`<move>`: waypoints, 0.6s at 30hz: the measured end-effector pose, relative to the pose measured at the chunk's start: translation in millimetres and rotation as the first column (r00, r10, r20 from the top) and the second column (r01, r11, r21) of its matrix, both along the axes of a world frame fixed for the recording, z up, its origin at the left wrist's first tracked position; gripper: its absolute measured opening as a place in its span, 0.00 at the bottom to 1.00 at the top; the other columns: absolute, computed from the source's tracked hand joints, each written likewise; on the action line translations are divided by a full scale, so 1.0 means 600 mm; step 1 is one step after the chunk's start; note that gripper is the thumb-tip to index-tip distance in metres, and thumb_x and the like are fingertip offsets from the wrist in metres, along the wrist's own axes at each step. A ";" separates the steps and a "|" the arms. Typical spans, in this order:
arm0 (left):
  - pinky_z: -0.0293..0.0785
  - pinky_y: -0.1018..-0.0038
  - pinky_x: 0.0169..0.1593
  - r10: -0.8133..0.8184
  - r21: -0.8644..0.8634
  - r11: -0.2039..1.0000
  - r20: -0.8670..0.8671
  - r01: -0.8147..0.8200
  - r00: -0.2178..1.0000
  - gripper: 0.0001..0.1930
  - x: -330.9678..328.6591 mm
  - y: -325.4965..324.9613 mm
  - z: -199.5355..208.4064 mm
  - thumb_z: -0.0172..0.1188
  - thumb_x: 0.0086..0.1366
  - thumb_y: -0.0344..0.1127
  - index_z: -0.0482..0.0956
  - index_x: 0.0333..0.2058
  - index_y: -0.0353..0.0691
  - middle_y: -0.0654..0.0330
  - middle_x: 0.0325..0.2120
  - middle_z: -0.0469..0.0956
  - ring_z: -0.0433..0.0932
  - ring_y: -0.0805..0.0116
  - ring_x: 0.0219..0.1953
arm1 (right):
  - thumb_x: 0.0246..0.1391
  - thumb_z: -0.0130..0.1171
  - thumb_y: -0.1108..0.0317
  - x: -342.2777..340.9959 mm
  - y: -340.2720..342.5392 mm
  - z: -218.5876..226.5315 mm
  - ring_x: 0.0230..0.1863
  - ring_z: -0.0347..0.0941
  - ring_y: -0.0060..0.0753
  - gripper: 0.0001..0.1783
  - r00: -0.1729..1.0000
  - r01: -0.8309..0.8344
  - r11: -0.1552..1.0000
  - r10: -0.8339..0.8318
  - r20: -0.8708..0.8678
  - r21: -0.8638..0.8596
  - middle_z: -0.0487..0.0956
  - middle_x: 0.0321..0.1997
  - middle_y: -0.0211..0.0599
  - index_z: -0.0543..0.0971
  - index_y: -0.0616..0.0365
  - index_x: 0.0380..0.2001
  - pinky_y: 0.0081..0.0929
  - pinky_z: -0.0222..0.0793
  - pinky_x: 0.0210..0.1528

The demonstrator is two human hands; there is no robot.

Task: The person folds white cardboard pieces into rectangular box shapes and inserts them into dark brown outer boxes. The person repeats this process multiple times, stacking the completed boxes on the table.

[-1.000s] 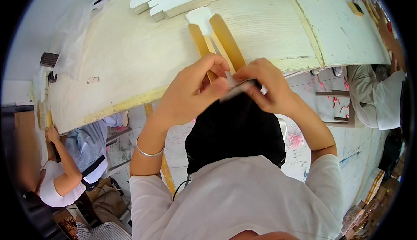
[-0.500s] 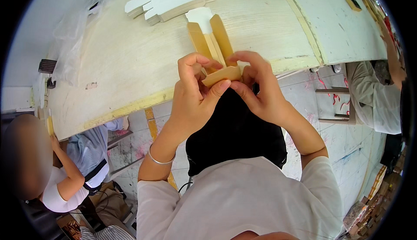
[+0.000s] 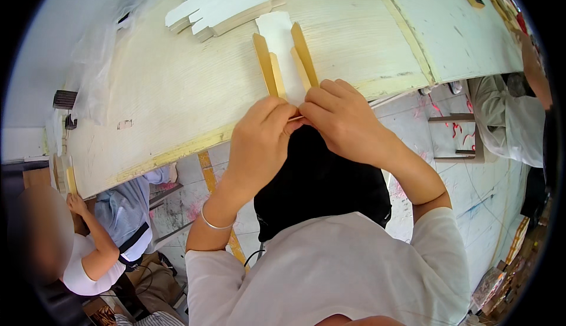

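both your hands, left hand [image 3: 259, 143] and right hand [image 3: 345, 119], are pinching with closed fingers the light, stiff gold-and-white folded cardboard box blank [image 3: 283, 55] at its near end; it looks easy to crease.

Both hands [image 3: 300, 127] pinch a cardboard blank [image 3: 282, 55] (gold-edged) — over table [image 3: 177, 78].

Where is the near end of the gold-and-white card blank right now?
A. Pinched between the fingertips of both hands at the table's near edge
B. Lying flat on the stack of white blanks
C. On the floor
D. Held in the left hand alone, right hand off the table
A: the left hand and right hand meet fingertip to fingertip on the near end of the card blank, at the edge of the table.
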State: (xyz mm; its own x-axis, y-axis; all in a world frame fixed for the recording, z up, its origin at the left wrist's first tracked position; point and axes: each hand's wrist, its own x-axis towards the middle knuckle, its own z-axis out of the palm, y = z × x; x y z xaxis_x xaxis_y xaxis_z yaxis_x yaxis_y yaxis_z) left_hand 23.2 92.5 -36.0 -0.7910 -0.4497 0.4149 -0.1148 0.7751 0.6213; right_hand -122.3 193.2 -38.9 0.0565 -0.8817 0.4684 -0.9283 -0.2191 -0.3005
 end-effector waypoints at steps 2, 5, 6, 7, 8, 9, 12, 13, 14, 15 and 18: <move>0.71 0.69 0.33 -0.091 -0.007 0.996 0.124 0.093 0.988 0.05 0.000 -0.016 0.019 0.63 0.52 0.25 0.77 0.28 0.34 0.58 0.26 0.74 0.74 0.59 0.29 | 0.42 0.63 0.72 -0.010 -0.001 0.000 0.34 0.67 0.39 0.09 0.983 -0.092 0.995 0.084 0.164 0.044 0.71 0.31 0.35 0.75 0.58 0.29 0.32 0.63 0.36; 0.70 0.70 0.37 -0.299 0.031 0.953 0.274 0.303 0.914 0.05 0.007 -0.075 0.048 0.64 0.50 0.24 0.78 0.27 0.35 0.60 0.25 0.75 0.74 0.60 0.33 | 0.42 0.64 0.72 -0.036 0.008 0.016 0.35 0.68 0.39 0.13 0.953 -0.126 0.992 0.117 0.279 0.017 0.73 0.38 0.36 0.77 0.57 0.35 0.32 0.64 0.38; 0.70 0.70 0.38 -0.377 0.052 0.923 0.314 0.381 0.871 0.05 0.008 -0.095 0.057 0.64 0.49 0.25 0.78 0.26 0.36 0.61 0.24 0.75 0.74 0.60 0.35 | 0.43 0.64 0.72 -0.053 0.009 0.020 0.37 0.69 0.39 0.14 0.984 -0.057 0.998 0.057 0.169 -0.010 0.74 0.40 0.37 0.78 0.54 0.37 0.35 0.64 0.39; 0.69 0.70 0.39 -0.394 0.053 0.914 0.345 0.401 0.852 0.05 0.008 -0.109 0.063 0.64 0.48 0.25 0.78 0.26 0.36 0.61 0.26 0.76 0.73 0.61 0.36 | 0.44 0.63 0.71 -0.071 0.010 0.024 0.39 0.70 0.38 0.16 0.998 0.013 0.999 -0.011 0.058 -0.044 0.74 0.42 0.38 0.79 0.52 0.40 0.37 0.64 0.40; 0.69 0.70 0.40 -0.414 0.060 0.904 0.376 0.424 0.829 0.05 0.008 -0.118 0.067 0.65 0.47 0.25 0.78 0.25 0.36 0.61 0.27 0.76 0.73 0.61 0.38 | 0.42 0.64 0.70 -0.091 0.004 0.021 0.39 0.70 0.38 0.15 1.000 0.019 0.999 -0.019 0.009 -0.051 0.74 0.39 0.38 0.79 0.53 0.37 0.36 0.64 0.39; 0.69 0.70 0.41 -0.433 0.067 0.893 0.407 0.446 0.805 0.05 0.010 -0.122 0.072 0.65 0.47 0.26 0.78 0.25 0.36 0.62 0.29 0.76 0.72 0.62 0.39 | 0.41 0.65 0.70 -0.100 0.000 0.019 0.39 0.70 0.38 0.13 0.999 0.024 0.998 -0.026 -0.039 -0.058 0.74 0.37 0.37 0.79 0.54 0.35 0.34 0.64 0.38; 0.69 0.71 0.42 -0.275 -0.383 0.812 0.415 0.441 0.867 0.10 0.016 -0.119 0.099 0.66 0.46 0.27 0.79 0.29 0.38 0.62 0.36 0.77 0.72 0.62 0.40 | 0.39 0.65 0.69 -0.071 -0.011 0.007 0.36 0.70 0.38 0.11 0.984 0.063 0.995 -0.075 -0.159 -0.077 0.73 0.30 0.36 0.77 0.56 0.29 0.32 0.64 0.36; 0.69 0.70 0.43 -0.187 -0.456 0.817 0.367 0.352 0.911 0.12 0.018 -0.110 0.107 0.67 0.45 0.28 0.78 0.32 0.39 0.61 0.38 0.76 0.72 0.61 0.41 | 0.39 0.65 0.69 -0.055 -0.014 0.004 0.34 0.70 0.38 0.10 0.992 0.064 0.995 -0.072 -0.107 -0.076 0.73 0.29 0.36 0.76 0.56 0.28 0.33 0.64 0.35; 0.69 0.70 0.44 -0.103 -0.522 0.812 0.314 0.262 0.944 0.14 0.020 -0.093 0.112 0.67 0.45 0.28 0.78 0.34 0.39 0.61 0.40 0.75 0.72 0.61 0.42 | 0.39 0.65 0.69 -0.032 -0.014 -0.001 0.33 0.70 0.39 0.09 0.996 0.069 0.995 -0.073 -0.053 -0.073 0.72 0.27 0.35 0.76 0.56 0.26 0.33 0.64 0.35; 0.69 0.70 0.44 -0.020 -0.580 0.796 0.259 0.172 0.966 0.17 0.022 -0.080 0.113 0.67 0.45 0.29 0.77 0.36 0.40 0.61 0.42 0.75 0.72 0.61 0.43 | 0.39 0.65 0.69 -0.009 -0.014 -0.004 0.32 0.70 0.39 0.09 0.997 0.074 0.995 -0.074 0.007 -0.069 0.71 0.25 0.35 0.75 0.56 0.25 0.34 0.64 0.34; 0.69 0.69 0.48 -0.090 -0.244 0.940 0.497 0.239 0.863 0.23 0.030 -0.054 0.079 0.69 0.45 0.33 0.75 0.42 0.41 0.59 0.45 0.73 0.71 0.58 0.45 | 0.41 0.64 0.71 0.013 0.000 0.037 0.32 0.70 0.40 0.13 0.945 -0.104 0.994 0.111 0.307 -0.038 0.72 0.26 0.37 0.77 0.57 0.34 0.35 0.64 0.35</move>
State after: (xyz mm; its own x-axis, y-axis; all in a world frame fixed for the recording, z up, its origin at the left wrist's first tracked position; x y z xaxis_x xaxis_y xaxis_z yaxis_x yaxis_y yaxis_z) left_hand 41.4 60.3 11.5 -0.9746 -0.2151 0.0619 -0.1910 0.9434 0.2710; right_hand -114.7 193.3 -16.8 0.0003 -0.8679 0.4967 -0.7620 -0.3219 -0.5619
